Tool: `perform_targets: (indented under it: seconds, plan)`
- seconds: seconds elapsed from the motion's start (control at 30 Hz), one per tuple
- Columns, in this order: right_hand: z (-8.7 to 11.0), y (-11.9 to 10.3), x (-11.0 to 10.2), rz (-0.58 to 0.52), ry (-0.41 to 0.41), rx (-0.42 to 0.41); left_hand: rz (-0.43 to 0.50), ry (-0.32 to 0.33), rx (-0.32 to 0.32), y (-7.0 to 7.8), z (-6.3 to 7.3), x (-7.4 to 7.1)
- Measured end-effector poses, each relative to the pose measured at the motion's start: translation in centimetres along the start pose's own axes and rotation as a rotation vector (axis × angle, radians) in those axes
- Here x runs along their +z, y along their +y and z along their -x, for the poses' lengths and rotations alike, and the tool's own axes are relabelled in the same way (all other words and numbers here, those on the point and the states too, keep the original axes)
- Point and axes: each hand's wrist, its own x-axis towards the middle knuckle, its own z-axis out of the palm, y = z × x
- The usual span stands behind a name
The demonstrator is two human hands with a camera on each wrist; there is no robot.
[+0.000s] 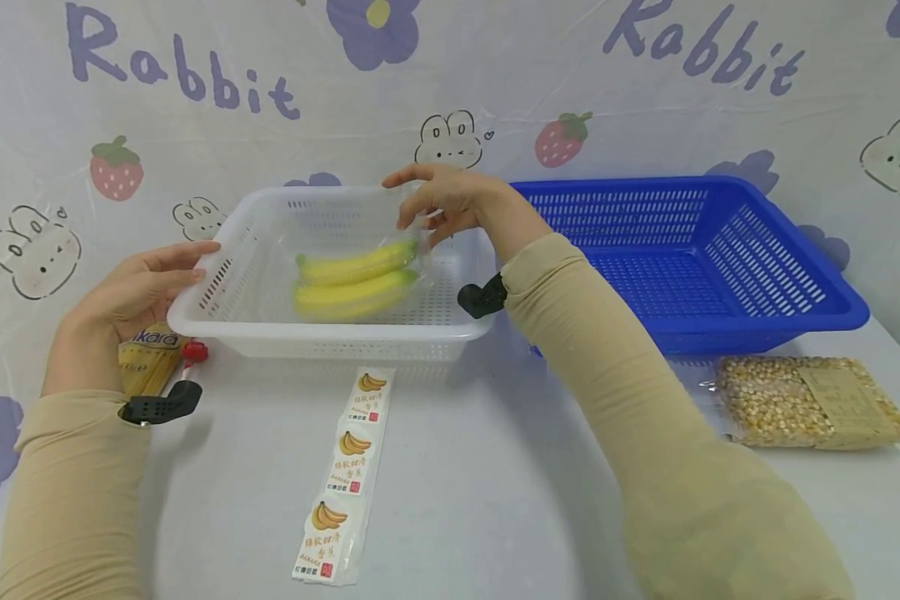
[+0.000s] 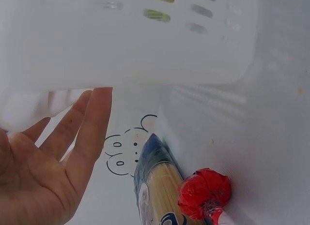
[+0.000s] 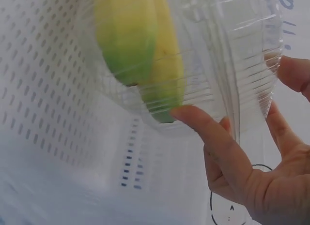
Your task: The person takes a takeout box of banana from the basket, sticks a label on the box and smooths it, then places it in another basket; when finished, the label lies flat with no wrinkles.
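Note:
My right hand (image 1: pixel 450 200) pinches the end of a clear ribbed plastic box (image 3: pixel 208 75) between thumb and fingers. Two yellow bananas (image 1: pixel 354 293) with green ends lie inside the box, which is within the outline of the white perforated basket (image 1: pixel 322 331). At that basket's left end, my left hand (image 1: pixel 131 287) touches the rim with its fingers extended. From the left wrist, those fingers (image 2: pixel 94 123) appear straight against the basket's rim, with the palm showing.
A blue basket (image 1: pixel 765 327) stands at the right, with a bag of corn kernels (image 1: pixel 776 400) before it. In front of the white basket lies a strip of banana stickers (image 1: pixel 337 475). Bagged pasta (image 1: pixel 146 367) and a red-wrapped lollipop (image 2: pixel 204 192) lie by the left wrist.

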Motion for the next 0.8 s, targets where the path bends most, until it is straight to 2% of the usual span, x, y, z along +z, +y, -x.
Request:
perform_targets:
  seconds: [0.2, 0.5, 0.8]
  plan:
    - [1.2, -0.2, -0.8, 0.005, 0.013, -0.030, -0.002, -0.003, 0.000, 0.0, -0.1, 0.0]
    - [3.9, -0.2, -2.4, -0.050, 0.020, -0.078, 0.061, -0.012, 0.019, -0.3, -0.1, -0.3]
    - [7.6, 0.3, -4.2, -0.073, 0.068, -0.175, 0.020, -0.015, 0.027, -0.3, -0.1, -0.4]
